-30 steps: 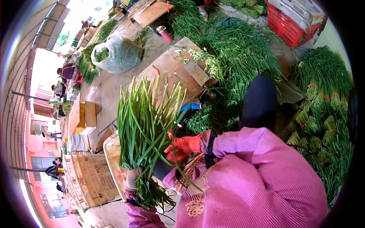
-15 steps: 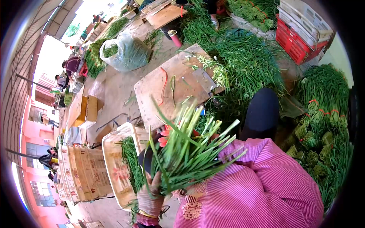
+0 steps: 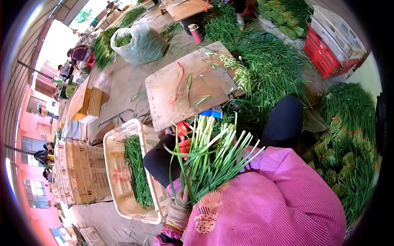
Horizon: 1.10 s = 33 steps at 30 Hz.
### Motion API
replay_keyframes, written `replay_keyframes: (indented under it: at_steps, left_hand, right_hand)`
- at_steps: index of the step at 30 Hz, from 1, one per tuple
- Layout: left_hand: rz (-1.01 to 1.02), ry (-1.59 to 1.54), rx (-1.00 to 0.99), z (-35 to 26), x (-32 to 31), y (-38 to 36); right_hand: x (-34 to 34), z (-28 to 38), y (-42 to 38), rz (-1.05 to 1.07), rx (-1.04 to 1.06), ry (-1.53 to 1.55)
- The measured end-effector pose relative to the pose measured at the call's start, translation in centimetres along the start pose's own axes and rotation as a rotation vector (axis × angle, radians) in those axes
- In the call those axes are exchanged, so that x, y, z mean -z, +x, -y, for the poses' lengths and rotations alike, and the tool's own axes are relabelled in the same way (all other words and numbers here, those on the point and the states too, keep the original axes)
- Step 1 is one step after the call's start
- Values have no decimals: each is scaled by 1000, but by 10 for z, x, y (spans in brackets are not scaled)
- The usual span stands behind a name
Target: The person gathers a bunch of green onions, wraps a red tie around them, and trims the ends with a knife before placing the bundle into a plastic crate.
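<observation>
A loose bunch of chives [image 3: 221, 153] lies across my lap, pale cut ends pointing up and away, green leaves toward my body. My left hand [image 3: 182, 199], in a light glove or wrap, is closed on the leaf end at the lower left; its fingers are mostly hidden. Behind the stalks is my right hand [image 3: 184, 148], with orange-red fingertips curled at the bunch's left side. A wooden board [image 3: 172, 98] stands in front of me, bearing a red band [image 3: 179, 84], a few stray stalks and a flat metal plate [image 3: 224, 81].
At left, a white plastic basket [image 3: 111, 149] contains chives. Stacked crates [image 3: 84, 174] stand beyond it. Loose chives [image 3: 271, 69] heap beside the board, and tied bundles [image 3: 349, 135] lie right. Also around are a filled plastic bag [image 3: 139, 47], a red crate [image 3: 324, 53] and people working.
The bunch has settled from a blurred, tilted position to a more upright one. My left hand has moved down and right, closer to my body. The view has shifted slightly.
</observation>
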<state>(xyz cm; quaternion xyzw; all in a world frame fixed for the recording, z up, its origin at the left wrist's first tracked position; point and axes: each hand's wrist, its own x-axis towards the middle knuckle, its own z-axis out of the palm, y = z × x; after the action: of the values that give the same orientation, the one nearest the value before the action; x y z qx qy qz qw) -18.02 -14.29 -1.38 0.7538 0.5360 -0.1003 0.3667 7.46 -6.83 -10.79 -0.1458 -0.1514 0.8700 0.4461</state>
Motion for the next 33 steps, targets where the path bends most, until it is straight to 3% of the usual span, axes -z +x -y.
replay_keyframes:
  at_steps: [1,4,7,9,11,13,15,17,19,21,23,25,27,29,30,33]
  left_hand:
    - [11,114,-103,-22,17,-18]
    - [126,278,-210,-12,28,-26]
    - [99,372,-296,-3,38,-38]
    - [127,363,-267,-12,61,-55]
    - [298,280,-168,0,85,-64]
    - [266,466,138,15,119,-76]
    - [-148,388,162,-8,157,-80]
    - [-433,138,230,28,184,-74]
    - [-559,-312,-186,-13,187,-46]
    - [-406,-519,-396,-21,172,0]
    - [-165,-514,-376,-15,144,55]
    - [153,-728,-280,-34,104,85]
    - [420,-929,-341,-38,58,108]
    - [431,-1064,-447,-46,26,111]
    - [481,-996,-417,-33,16,123]
    - [538,-1169,-531,-2,-14,140]
  right_hand:
    - [-1,-1,1,-4,-8,-4]
    - [0,-3,4,-5,-29,-19]
    - [-2,-4,10,0,-45,-35]
    - [-4,-6,19,6,-57,-48]
    - [-9,-13,23,23,-69,-52]
    - [-11,-16,30,35,-74,-54]
    - [-14,-18,36,47,-67,-55]
    - [-16,-21,40,56,-62,-52]
    - [-18,-22,42,60,-57,-56]
    - [-16,-24,40,59,-58,-52]
    - [-13,-20,35,46,-50,-65]
    - [-7,-17,27,25,-53,-82]
    - [-2,-13,19,-5,-54,-92]
    - [5,-14,12,-28,-72,-91]
    - [8,-13,9,-41,-78,-93]
    - [17,-11,-3,-79,-88,-95]
